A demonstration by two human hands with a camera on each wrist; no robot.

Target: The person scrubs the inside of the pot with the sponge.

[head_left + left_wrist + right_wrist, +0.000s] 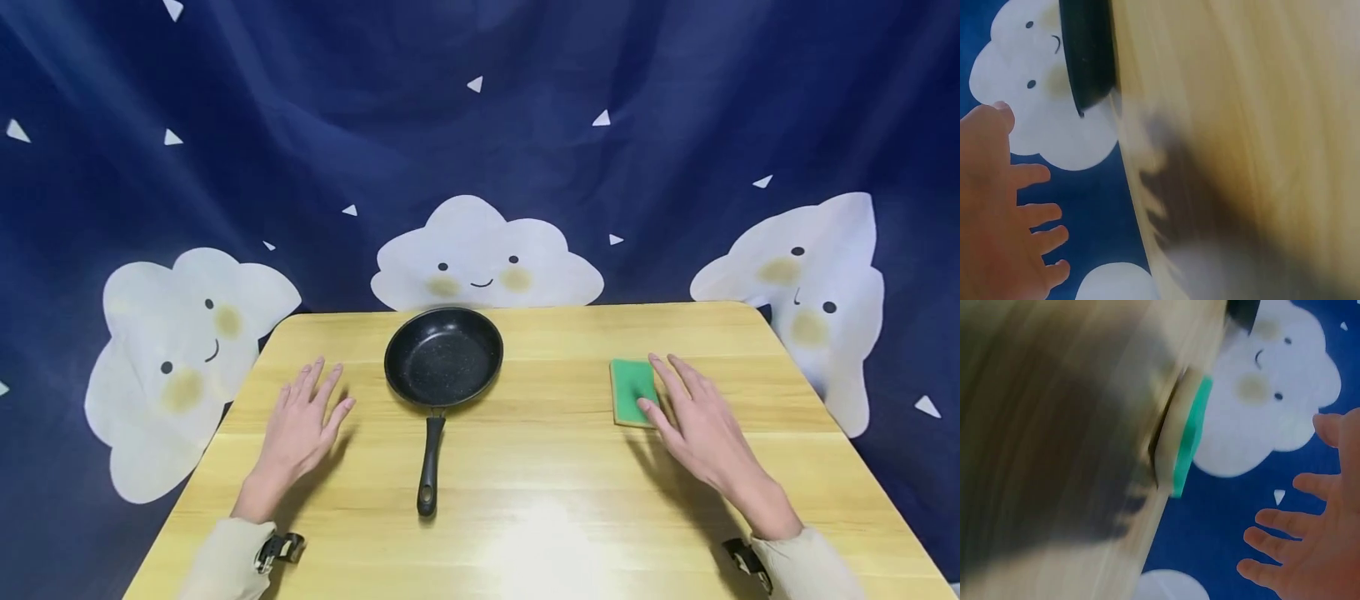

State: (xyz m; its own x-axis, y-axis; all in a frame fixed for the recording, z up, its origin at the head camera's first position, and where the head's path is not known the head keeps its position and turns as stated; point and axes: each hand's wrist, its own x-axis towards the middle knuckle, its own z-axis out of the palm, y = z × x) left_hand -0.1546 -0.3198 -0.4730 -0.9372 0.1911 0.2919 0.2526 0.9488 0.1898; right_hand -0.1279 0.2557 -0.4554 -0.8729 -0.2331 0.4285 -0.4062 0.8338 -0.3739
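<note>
A black frying pan (444,354) lies left of the table's middle, its handle (430,467) pointing toward me. My left hand (300,429) hovers over the table to the pan's left, fingers spread and holding nothing. In the left wrist view the pan's dark side (1088,56) shows beyond the thumb. On the right lies a flat sponge (632,392) with a green top and a tan lower layer. Above its right edge is my right hand (701,429), with loose, extended fingers and nothing in them. The right wrist view shows the sponge (1186,434) apart from the fingers.
The pale wooden table (540,467) carries both things, with the pan close to its far edge. Behind it hangs a dark blue curtain (420,108) printed with smiling white clouds and small triangles. Both sleeves (228,558) have dark straps at the cuffs.
</note>
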